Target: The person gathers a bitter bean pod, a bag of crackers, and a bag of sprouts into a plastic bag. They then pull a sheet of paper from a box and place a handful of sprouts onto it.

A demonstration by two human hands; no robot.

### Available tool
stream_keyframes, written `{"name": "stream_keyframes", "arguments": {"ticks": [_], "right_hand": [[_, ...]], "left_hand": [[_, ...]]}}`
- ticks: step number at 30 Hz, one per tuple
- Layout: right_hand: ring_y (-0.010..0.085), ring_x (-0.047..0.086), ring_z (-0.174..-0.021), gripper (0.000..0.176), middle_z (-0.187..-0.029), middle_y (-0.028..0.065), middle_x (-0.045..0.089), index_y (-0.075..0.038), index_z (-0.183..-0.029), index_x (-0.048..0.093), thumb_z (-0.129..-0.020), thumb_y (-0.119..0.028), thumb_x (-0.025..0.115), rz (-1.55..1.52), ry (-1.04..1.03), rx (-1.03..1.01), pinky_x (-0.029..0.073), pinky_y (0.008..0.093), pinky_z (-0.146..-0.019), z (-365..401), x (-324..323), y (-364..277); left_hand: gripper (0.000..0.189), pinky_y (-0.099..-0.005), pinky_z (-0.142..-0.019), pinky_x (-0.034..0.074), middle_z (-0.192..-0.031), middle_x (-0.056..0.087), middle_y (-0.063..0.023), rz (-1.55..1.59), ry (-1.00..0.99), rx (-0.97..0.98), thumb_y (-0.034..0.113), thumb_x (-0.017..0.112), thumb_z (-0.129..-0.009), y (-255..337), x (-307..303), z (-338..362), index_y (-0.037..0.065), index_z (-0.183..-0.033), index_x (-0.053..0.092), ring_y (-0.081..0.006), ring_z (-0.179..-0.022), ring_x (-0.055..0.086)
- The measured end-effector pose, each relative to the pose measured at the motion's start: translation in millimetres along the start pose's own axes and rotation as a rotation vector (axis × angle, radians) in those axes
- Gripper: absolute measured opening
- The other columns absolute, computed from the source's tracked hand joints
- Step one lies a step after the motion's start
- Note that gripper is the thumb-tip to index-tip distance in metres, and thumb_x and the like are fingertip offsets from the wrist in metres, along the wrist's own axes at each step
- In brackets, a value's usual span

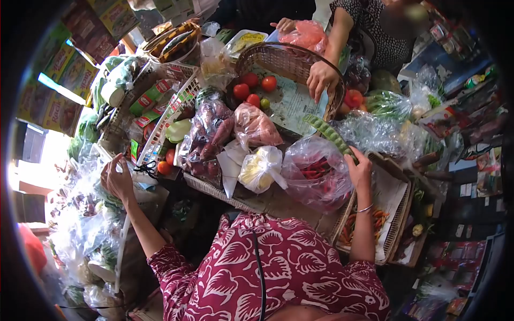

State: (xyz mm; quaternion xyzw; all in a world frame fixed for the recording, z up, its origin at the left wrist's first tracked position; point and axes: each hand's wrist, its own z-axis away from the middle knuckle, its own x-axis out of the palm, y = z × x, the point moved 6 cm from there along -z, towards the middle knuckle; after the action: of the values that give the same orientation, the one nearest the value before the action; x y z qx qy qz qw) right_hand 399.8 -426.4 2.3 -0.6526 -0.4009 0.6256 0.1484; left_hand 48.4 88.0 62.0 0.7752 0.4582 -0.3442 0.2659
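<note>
My right hand (357, 170) is shut on a long green bean pod (327, 133), held out over the stall. Just left of that hand lies a clear bag of red chillies (316, 172). My left hand (118, 179) reaches out to the left, fingers bent around clear plastic bags (85, 176); whether it grips one I cannot tell. Between my hands lie a white bag with yellow produce (261, 168), a bag of pink-skinned roots (256, 127) and a bag of purple sweet potatoes (210, 134).
Another person's hand (320, 79) rests on a wicker basket (289, 60) holding red tomatoes (251, 88); their other hand (284, 24) is by a pink bag (306, 35). A flat basket of small orange and red chillies (358, 224) sits at right. Bagged greens (388, 104) crowd the far right.
</note>
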Motion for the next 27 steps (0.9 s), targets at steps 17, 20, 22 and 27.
{"name": "stream_keyframes", "arguments": {"ticks": [17,20,22,27], "right_hand": [[0.0282,0.061,-0.083,0.035,-0.092,0.0222,0.061,0.005,-0.102,0.057,-0.078,-0.020,0.059,0.016,-0.082,0.033,0.045,0.0334,-0.074,-3.2,9.8,13.6],[0.0278,0.061,-0.082,0.033,-0.091,0.0211,0.062,0.003,-0.102,0.058,-0.077,-0.019,0.059,0.015,-0.067,0.009,0.045,0.0330,-0.072,-0.1,12.3,8.3],[0.0283,0.061,-0.080,0.032,-0.089,0.0199,0.062,0.002,-0.102,0.058,-0.077,-0.018,0.059,-0.070,-0.046,0.060,0.045,0.0329,-0.072,1.6,8.1,-4.6],[0.0280,0.060,-0.077,0.030,-0.086,0.0187,0.063,0.002,-0.100,0.059,-0.077,-0.018,0.058,0.020,-0.031,-0.016,0.045,0.0332,-0.071,-1.7,11.9,9.6]], "left_hand": [[0.017,-0.0340,-0.096,0.025,-0.094,0.063,0.0013,0.067,-0.004,-0.019,0.032,0.058,-0.078,-5.3,-1.1,-1.3,0.023,-0.091,0.064,-0.0170,-0.104,0.049],[0.016,-0.0340,-0.095,0.025,-0.093,0.063,0.0022,0.077,0.001,-0.017,0.032,0.058,-0.078,-3.2,-4.8,-1.6,0.023,-0.090,0.064,-0.0171,-0.103,0.050],[0.015,-0.0335,-0.095,0.026,-0.091,0.063,0.0033,0.078,0.006,-0.007,0.031,0.058,-0.078,-0.8,-7.7,-1.8,0.023,-0.089,0.064,-0.0168,-0.102,0.050],[0.014,-0.0331,-0.094,0.026,-0.091,0.063,0.0039,0.092,0.032,0.004,0.030,0.059,-0.077,2.6,-10.9,-1.9,0.022,-0.088,0.064,-0.0164,-0.101,0.051]]}}
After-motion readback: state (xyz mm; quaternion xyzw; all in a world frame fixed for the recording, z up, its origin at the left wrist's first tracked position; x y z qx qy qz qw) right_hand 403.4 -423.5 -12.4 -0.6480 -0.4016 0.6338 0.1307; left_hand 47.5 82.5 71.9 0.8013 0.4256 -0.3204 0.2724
